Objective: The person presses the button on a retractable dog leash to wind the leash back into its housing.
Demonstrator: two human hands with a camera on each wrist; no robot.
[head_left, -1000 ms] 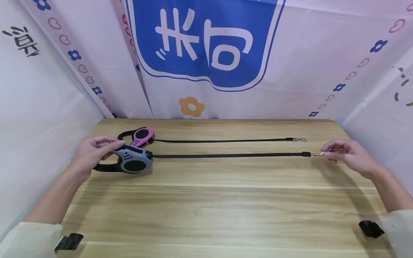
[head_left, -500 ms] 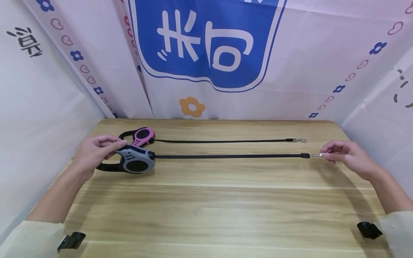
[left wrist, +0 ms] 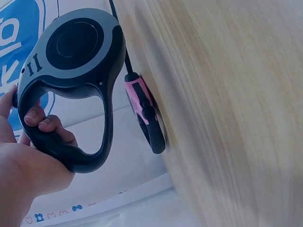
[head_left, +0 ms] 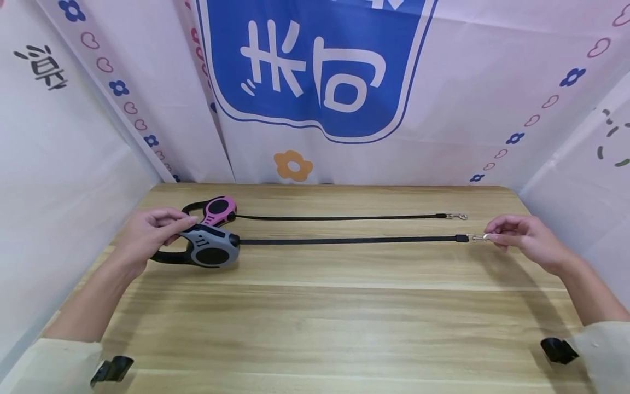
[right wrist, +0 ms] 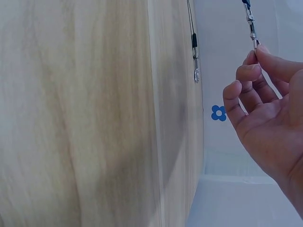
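A grey and black retractable dog leash (head_left: pixel 214 253) hangs over the left part of the table. My left hand (head_left: pixel 151 236) grips its black loop handle (left wrist: pixel 61 150), with the fingers curled through the loop in the left wrist view. From its nose a flat black strap (head_left: pixel 344 241) runs straight and taut to the right. At the strap's end is a silver snap hook (head_left: pixel 477 237), whose tip my right hand (head_left: pixel 529 241) pinches between thumb and fingertips. Just behind lies a pink and black retractable leash (head_left: pixel 220 209), partly covered by the grey one.
The pink leash's thin black cord (head_left: pixel 339 218) stretches along the back of the wooden table (head_left: pixel 315 328) and ends in a silver snap hook (head_left: pixel 456 216). White printed cloth (head_left: pixel 443 109) closes off the back and both sides.
The grey leash and my left hand have shifted slightly right. My right hand has come slightly left with the hook, so the strap's visible length is a little shorter.
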